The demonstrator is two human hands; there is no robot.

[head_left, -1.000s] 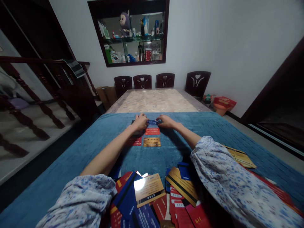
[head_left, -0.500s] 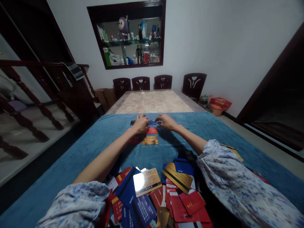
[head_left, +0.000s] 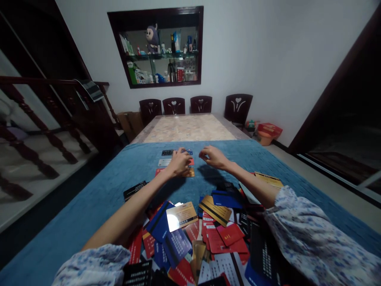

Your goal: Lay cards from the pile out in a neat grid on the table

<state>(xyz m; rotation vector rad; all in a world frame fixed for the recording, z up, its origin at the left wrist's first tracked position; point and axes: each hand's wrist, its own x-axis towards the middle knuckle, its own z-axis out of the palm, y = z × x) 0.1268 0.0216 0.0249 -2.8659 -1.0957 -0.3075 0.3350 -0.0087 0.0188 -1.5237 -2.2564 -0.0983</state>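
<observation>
Two short columns of bank-style cards lie on the blue cloth (head_left: 98, 198). The left column has a black card (head_left: 167, 152), a white card (head_left: 163, 162) and a red card (head_left: 158, 171). A blue card (head_left: 189, 151), another red card (head_left: 191, 161) and a gold card (head_left: 190, 172) form the right column. My left hand (head_left: 180, 163) is bent over the right column, fingers apart and partly covering its cards. Just right of them hovers my right hand (head_left: 214, 157), fingers loosely curled, with nothing visible in it.
A loose pile of cards, including a shiny gold card (head_left: 182, 215), spreads between my forearms. A black card (head_left: 134, 190) lies by my left forearm, and gold cards (head_left: 269, 180) by the right. Beyond the cloth are the bare tabletop (head_left: 190, 127) and several chairs (head_left: 238, 106).
My left hand has drawn back slightly toward me, from the top row to the middle row. My right hand has moved a little away from the blue card. The view has shifted slightly.
</observation>
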